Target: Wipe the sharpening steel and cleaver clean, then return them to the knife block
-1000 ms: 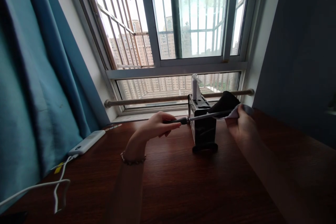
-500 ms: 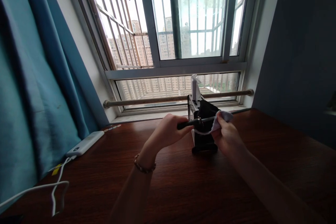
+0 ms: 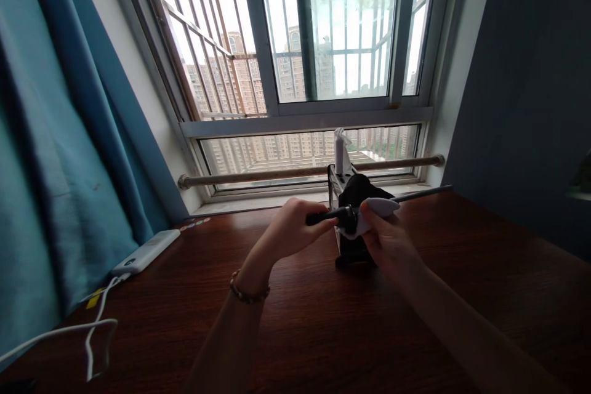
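My left hand [image 3: 300, 225] is closed around the black handle [image 3: 323, 217] of a long thin dark rod [image 3: 425, 192], held nearly level above the table. In my right hand [image 3: 385, 237] a white cloth [image 3: 381, 206] is pinched around the rod, close to the handle. The rod's far end sticks out to the right past the cloth. Bunched black material [image 3: 359, 188] shows just behind the rod; whether it is joined to it I cannot tell. Behind both hands stands a black box-like holder [image 3: 353, 258] with a white tissue [image 3: 342, 151] on top, partly hidden.
The hands are over a dark reddish-brown wooden table [image 3: 295, 320]. A white power bank [image 3: 146, 252] with white cables [image 3: 104, 323] lies at the left, beside a blue curtain [image 3: 92, 154]. A metal pipe [image 3: 258, 176] runs along the barred window at the back.
My right hand has slid left along the rod with the white cloth, closer to the handle. The black material has bunched up, and more of the rod shows at the right.
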`<state>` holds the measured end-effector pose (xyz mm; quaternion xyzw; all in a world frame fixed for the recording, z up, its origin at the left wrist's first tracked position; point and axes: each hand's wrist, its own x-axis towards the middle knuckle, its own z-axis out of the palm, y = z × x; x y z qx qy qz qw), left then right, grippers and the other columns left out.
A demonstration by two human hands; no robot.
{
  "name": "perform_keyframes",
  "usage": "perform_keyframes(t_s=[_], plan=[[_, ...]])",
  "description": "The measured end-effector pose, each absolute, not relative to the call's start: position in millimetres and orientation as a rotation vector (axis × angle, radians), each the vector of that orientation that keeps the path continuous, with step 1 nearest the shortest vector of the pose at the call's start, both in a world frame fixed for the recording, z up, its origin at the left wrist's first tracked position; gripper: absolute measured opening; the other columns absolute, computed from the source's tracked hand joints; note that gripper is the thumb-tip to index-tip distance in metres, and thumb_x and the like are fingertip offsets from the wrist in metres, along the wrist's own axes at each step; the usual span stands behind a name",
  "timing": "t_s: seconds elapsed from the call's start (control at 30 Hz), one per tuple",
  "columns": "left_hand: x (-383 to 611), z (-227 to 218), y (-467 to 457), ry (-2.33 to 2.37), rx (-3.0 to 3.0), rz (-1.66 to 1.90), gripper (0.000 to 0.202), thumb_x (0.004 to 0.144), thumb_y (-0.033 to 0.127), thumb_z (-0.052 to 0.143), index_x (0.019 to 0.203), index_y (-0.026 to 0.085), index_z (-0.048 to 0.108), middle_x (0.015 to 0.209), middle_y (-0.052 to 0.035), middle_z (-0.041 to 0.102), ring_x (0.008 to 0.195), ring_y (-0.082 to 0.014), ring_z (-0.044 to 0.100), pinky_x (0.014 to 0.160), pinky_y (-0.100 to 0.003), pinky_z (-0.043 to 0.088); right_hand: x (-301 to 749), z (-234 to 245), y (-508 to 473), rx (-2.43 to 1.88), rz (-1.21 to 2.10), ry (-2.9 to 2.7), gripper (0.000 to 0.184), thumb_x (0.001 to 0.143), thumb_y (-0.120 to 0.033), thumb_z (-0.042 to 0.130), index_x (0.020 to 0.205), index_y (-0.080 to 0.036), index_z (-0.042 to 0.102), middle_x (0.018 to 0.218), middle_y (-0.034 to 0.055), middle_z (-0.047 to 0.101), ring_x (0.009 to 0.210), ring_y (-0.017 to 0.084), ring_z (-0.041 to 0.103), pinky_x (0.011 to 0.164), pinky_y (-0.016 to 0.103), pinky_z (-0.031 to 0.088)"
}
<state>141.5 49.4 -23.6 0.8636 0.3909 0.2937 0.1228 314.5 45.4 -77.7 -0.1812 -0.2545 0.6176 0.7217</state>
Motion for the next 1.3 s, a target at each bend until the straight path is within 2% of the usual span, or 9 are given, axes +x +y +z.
perform_keyframes(t_s=[0.13,0.3,0.4,0.53,0.7,0.9,1.07,1.17,1.3], plan=[[141,-24,50,1.150,2.535,0.849,0.029,0.084,0.038,0.058,0.069,0.014,0.063,0.055,0.0033,0.045,0.053,-0.0092,0.037,0.051,-0.024,0.025,310,-82,44,-0.403,1.374,-0.566,0.028,0.055,-0.014,0.087,0.074,-0.013,0.068,0.078,0.0032,0.067,0.072,0.011,0.062,0.066,0.016,0.055],[142,-25,51,1.103,2.120,0.680,0.037,0.084,0.046,0.055,0.069,0.013,0.061,0.045,0.0025,0.047,0.041,-0.0085,0.037,0.042,-0.021,0.025,309,-88,50,-0.417,1.413,-0.581,0.030,0.055,-0.017,0.088,0.076,-0.010,0.067,0.076,0.0048,0.066,0.071,0.013,0.062,0.064,0.018,0.053],[143,-27,54,1.095,2.038,0.592,0.039,0.083,0.049,0.054,0.072,0.012,0.061,0.047,0.0012,0.051,0.038,-0.0086,0.036,0.039,-0.021,0.024,310,-91,55,-0.442,1.421,-0.563,0.031,0.053,-0.017,0.088,0.075,-0.010,0.067,0.075,0.0052,0.066,0.068,0.013,0.062,0.061,0.018,0.053],[150,-30,54,1.169,2.238,0.694,0.027,0.077,0.040,0.065,0.070,0.015,0.060,0.058,0.0015,0.054,0.053,-0.0120,0.048,0.049,-0.023,0.031,313,-91,60,-0.491,1.423,-0.501,0.035,0.047,-0.016,0.090,0.073,-0.009,0.067,0.076,0.0061,0.066,0.068,0.013,0.062,0.061,0.017,0.053],[161,-31,43,1.493,2.554,0.854,0.024,0.080,0.036,0.062,0.067,0.017,0.062,0.060,0.0007,0.055,0.057,-0.0133,0.046,0.055,-0.028,0.026,317,-89,60,-0.501,1.418,-0.558,0.031,0.054,-0.020,0.087,0.076,-0.010,0.067,0.079,0.0062,0.067,0.067,0.014,0.063,0.057,0.018,0.054],[156,-31,47,1.137,2.105,0.769,0.034,0.083,0.042,0.056,0.064,0.014,0.059,0.055,-0.0023,0.059,0.053,-0.0132,0.053,0.053,-0.025,0.034,318,-87,56,-0.522,1.370,-0.674,0.031,0.061,-0.030,0.085,0.073,-0.010,0.064,0.067,0.0035,0.062,0.052,0.013,0.057,0.045,0.023,0.049],[148,-32,58,0.836,1.757,0.658,0.037,0.086,0.044,0.053,0.073,0.010,0.062,0.048,-0.0013,0.053,0.044,-0.0093,0.047,0.045,-0.022,0.027,320,-83,52,-0.507,1.365,-0.726,0.032,0.062,-0.032,0.084,0.076,-0.011,0.065,0.067,0.0033,0.061,0.053,0.014,0.055,0.042,0.023,0.047],[146,-32,61,0.776,1.779,0.630,0.037,0.087,0.044,0.052,0.075,0.011,0.062,0.048,-0.0011,0.053,0.045,-0.0095,0.047,0.046,-0.021,0.030,324,-79,49,-0.559,1.304,-0.747,0.031,0.060,-0.031,0.086,0.072,-0.011,0.066,0.066,0.0037,0.062,0.053,0.012,0.056,0.045,0.019,0.048],[149,-34,59,0.879,2.052,0.740,0.025,0.079,0.037,0.066,0.074,0.013,0.061,0.060,-0.0008,0.059,0.057,-0.0120,0.054,0.054,-0.022,0.038,327,-77,47,-0.665,1.226,-0.797,0.033,0.059,-0.034,0.086,0.071,-0.011,0.066,0.064,0.0038,0.063,0.051,0.012,0.056,0.043,0.019,0.046]])
